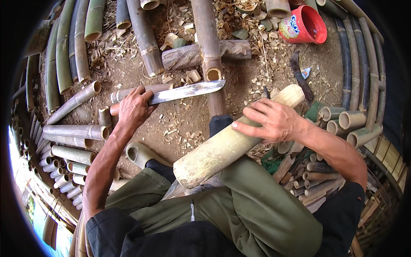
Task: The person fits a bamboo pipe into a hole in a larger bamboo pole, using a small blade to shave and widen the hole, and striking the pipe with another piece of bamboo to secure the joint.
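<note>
Nearest the viewer, a dark shirt (184, 240) and green trousers (269, 205) fill the lower centre. Cut bamboo poles (64, 60) lie along both sides, with shorter lengths stacked at lower left and lower right. One long pole (205, 25) runs down the upper centre, crossing over a rough log (184, 58). Slantwise above the lap is a pale wooden block (214, 160), broad at its lower left end and narrower at its upper right. The right hand (272, 122) lies across its narrower part, fingers slightly spread and bent over the top; whether it grips the underside cannot be told. Left of the pole, the left hand (136, 107) is closed around the handle of a long knife (188, 91), whose blade points right, its tip near the pole's opening. Upper right: red tub (287, 28). Lower left: pale shoe (143, 155). Smallest: scattered wood chips (269, 43).
</note>
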`<action>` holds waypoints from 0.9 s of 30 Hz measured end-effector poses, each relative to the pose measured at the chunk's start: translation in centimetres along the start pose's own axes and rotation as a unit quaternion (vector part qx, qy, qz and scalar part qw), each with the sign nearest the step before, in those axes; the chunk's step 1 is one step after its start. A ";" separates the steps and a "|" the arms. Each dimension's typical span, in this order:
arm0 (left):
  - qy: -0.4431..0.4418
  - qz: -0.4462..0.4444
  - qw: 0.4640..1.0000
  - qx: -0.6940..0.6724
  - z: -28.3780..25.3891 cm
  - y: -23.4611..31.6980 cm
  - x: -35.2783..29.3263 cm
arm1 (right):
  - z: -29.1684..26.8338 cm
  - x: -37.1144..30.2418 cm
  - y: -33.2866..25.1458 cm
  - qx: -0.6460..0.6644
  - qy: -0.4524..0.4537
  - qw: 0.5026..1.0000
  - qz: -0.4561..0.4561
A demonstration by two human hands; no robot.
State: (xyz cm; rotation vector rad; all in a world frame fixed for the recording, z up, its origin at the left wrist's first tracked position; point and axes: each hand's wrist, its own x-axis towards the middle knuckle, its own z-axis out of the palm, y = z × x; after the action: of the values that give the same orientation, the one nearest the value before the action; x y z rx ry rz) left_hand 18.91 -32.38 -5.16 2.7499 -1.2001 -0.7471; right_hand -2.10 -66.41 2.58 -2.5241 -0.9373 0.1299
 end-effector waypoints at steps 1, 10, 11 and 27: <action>-0.006 -0.004 1.000 -0.003 0.2 -0.4 0.2 | 0.1 0.1 0.1 -0.001 0.012 1.000 -0.017; -0.088 -0.038 0.989 -0.110 0.7 -3.7 2.2 | 0.2 -2.2 1.4 -0.109 -0.002 0.976 0.188; -0.049 -0.040 0.957 -0.281 -0.1 -4.3 1.5 | 1.1 -3.4 -0.7 -0.082 0.026 0.976 0.200; 0.277 -0.352 0.874 -0.185 3.6 -10.8 3.2 | 7.6 -16.0 11.5 -0.072 0.141 0.714 0.682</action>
State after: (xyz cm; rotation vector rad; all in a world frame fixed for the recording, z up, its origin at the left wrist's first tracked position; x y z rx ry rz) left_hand 26.50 -26.56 -12.19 2.7164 0.0709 -0.1263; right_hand -9.25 -81.55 -10.23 -2.6667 1.2005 0.0907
